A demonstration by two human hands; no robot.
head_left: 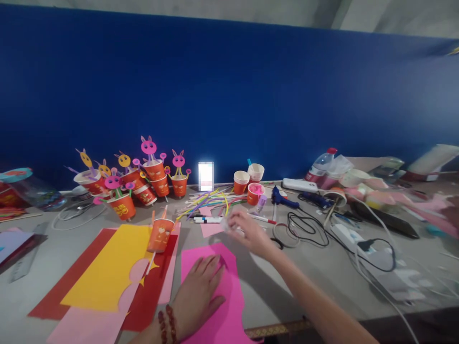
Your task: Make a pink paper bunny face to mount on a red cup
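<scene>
A matte blue partition [229,95] rises behind the grey desk [265,301]. Along its foot on the left stands a cluster of orange-red paper cups [155,177] topped with pink and yellow paper animal faces. Nearer, another orange-red paper cup [160,235], on a thin white stick, leans over a layered stack of a yellow paper sheet [103,272], a dark red paper sheet [143,313] and pale pink paper. A bright upright screen [206,177] glows behind a loose heap of multicoloured fuzzy stems [204,200]. To the right of the heap are stacked orange-and-white paper cups [241,182] and a cup of pink pieces [256,192]. Farther right, a dark blue glue gun [285,200] trails looping black cable, with a white power strip [373,260] beyond it.

White-barrelled markers [208,220] and a small pale pink paper scrap [211,230] crowd the spot just beside the right hand [249,231]. The bright pink paper sheet [233,291] lies front and centre, right of the layered stack. The left hand [201,289], below brown bead bracelets [168,325], rests palm down on it, fingers extended and grasping nothing. The right forearm reaches forward from the lower right; its fingers are bent above the desk, a pale translucent blur at their tips, so I cannot tell whether they grip anything.
</scene>
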